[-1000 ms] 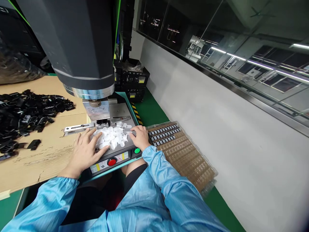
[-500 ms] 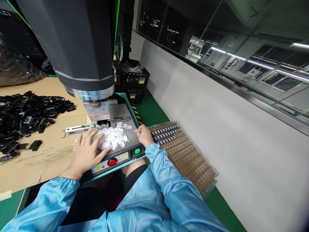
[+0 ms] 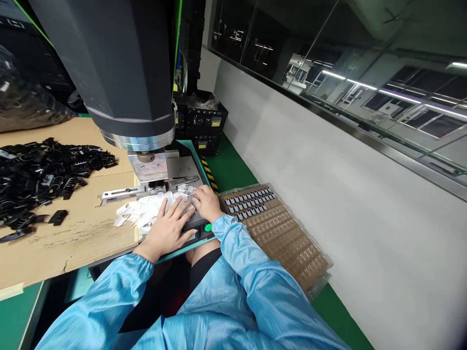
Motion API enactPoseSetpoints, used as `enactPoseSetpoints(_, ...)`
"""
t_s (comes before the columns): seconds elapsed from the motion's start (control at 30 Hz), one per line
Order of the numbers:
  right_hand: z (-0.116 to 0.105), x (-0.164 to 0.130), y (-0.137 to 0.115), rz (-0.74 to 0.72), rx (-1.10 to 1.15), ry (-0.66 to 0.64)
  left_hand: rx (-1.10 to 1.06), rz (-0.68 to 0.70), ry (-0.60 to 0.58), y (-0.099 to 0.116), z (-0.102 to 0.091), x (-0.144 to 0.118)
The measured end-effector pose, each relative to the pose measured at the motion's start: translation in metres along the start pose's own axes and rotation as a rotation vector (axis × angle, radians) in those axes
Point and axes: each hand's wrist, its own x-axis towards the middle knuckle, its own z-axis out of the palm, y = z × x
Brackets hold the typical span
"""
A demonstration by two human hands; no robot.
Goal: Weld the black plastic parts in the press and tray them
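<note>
A heap of small white plastic parts (image 3: 140, 211) lies on the grey base plate (image 3: 186, 167) of a press machine and spills left onto the cardboard. My left hand (image 3: 168, 228) lies flat on the right part of the heap, fingers spread, covering the red button. My right hand (image 3: 206, 203) rests curled at the heap's right edge, fingers down among the white parts; whether it pinches one I cannot tell. The green button (image 3: 207, 227) shows just below it. Above hangs the machine's dark head (image 3: 120, 68) with its metal horn (image 3: 148, 164).
A clear tray (image 3: 277, 233) of small grey parts in rows lies right of the machine. Black plastic parts (image 3: 40, 170) are piled on cardboard (image 3: 65, 238) at left. Black boxes (image 3: 202, 119) stand behind. A white wall with a window runs along the right.
My left hand slid right across the white heap, now covering the red button. White parts spread left onto the cardboard. My right hand moved back from the tray's edge onto the heap.
</note>
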Motion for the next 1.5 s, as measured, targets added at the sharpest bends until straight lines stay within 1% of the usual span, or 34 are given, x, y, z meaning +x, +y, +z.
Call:
enactPoseSetpoints(0.17, -0.004, -0.004, 0.002, -0.164, 0.0, -0.13, -0.009, 0.05, -0.017, -0.007, 0.002, -0.005)
enactPoseSetpoints(0.4, -0.008, -0.004, 0.001, -0.211, 0.015, -0.189, -0.009, 0.11, -0.032, -0.019, -0.002, -0.018)
enactPoseSetpoints(0.5, -0.011, -0.007, 0.001, -0.22, -0.004, -0.193, -0.012, 0.125, -0.028, -0.021, -0.004, -0.02)
enactPoseSetpoints(0.6, -0.016, -0.014, 0.007, -0.225, -0.04, -0.168, -0.017, 0.137, -0.023, -0.021, -0.005, -0.021)
enactPoseSetpoints(0.73, -0.02, -0.028, 0.02, -0.194, -0.06, -0.089, -0.023, 0.149, -0.014, -0.021, -0.005, -0.021)
enactPoseSetpoints(0.83, -0.02, -0.031, 0.022, -0.175, -0.044, -0.037, -0.03, 0.156, 0.001, -0.022, -0.005, -0.021)
enactPoseSetpoints(0.9, -0.018, -0.028, 0.016, -0.185, -0.021, -0.044, -0.031, 0.161, 0.008, -0.022, -0.004, -0.021)
enactPoseSetpoints(1.03, -0.012, -0.018, 0.002, -0.231, 0.004, -0.135, -0.018, 0.162, 0.011, -0.022, -0.005, -0.023)
enactPoseSetpoints(1.17, -0.012, -0.017, 0.004, -0.197, -0.026, -0.141, -0.016, 0.149, 0.003, -0.023, -0.005, -0.025)
enactPoseSetpoints(1.33, -0.024, -0.032, 0.018, -0.153, -0.045, -0.096, -0.008, 0.109, -0.006, -0.024, -0.002, -0.023)
enactPoseSetpoints(1.43, -0.028, -0.041, 0.024, -0.088, -0.026, -0.055, -0.022, 0.064, 0.017, -0.024, -0.001, -0.02)
enactPoseSetpoints(1.5, -0.027, -0.043, 0.027, -0.017, 0.0, -0.019, -0.031, 0.037, 0.041, -0.024, 0.0, -0.015)
